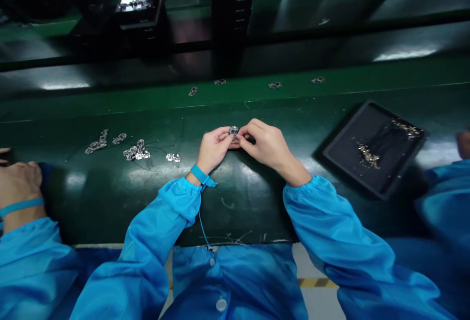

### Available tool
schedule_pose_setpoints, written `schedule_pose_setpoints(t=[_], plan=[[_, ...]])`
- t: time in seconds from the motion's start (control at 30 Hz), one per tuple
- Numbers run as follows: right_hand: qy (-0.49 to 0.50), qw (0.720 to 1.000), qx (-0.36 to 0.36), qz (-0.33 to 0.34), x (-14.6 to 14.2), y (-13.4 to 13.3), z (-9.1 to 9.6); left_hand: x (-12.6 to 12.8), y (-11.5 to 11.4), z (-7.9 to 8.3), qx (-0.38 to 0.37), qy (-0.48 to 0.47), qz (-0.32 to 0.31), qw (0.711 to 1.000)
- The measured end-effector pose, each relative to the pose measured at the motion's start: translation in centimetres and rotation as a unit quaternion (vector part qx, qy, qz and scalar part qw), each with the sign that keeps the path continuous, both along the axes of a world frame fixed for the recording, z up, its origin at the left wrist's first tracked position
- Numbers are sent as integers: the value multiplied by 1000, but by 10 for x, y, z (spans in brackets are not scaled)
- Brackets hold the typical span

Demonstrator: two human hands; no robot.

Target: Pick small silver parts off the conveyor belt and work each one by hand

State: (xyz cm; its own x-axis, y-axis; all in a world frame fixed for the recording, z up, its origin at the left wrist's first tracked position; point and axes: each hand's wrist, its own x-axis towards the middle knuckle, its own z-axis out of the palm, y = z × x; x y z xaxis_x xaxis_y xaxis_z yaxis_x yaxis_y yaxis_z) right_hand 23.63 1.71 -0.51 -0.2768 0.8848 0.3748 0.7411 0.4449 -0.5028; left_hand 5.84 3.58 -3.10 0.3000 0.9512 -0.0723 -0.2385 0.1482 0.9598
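My left hand [215,146] pinches a small circuit board [233,130] between thumb and fingers, a little above the dark green work surface [235,202]. Close against the board's right side, my right hand [266,144] has its thumb and forefinger pressed together. Whatever sits between those fingertips is too small to make out. A blue strap [201,175] circles my left wrist, its cord hanging down. To the left of my hands lie a single circuit board [173,157] and a small heap of boards [137,151], some with thin dark wires trailing from them.
A black tray [338,156] at the right holds thin dark wires with gold-coloured ends [368,156]. More boards [97,143] lie at the left. Several boards [274,85] rest on the far green strip [154,96]. A co-worker's hand [20,183] is at the left edge; another person's sleeve [446,197] is at the right.
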Motion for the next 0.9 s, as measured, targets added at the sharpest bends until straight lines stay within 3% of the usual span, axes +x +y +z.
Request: schedule_pose_setpoints(t=[0.63,0.9], plan=[[-4,1000,-14,-20,-1,0,1,0,0,3,6,38,-25,999],[39,998,-39,-7,4,1,1,0,0,7,-25,35,-12,999]])
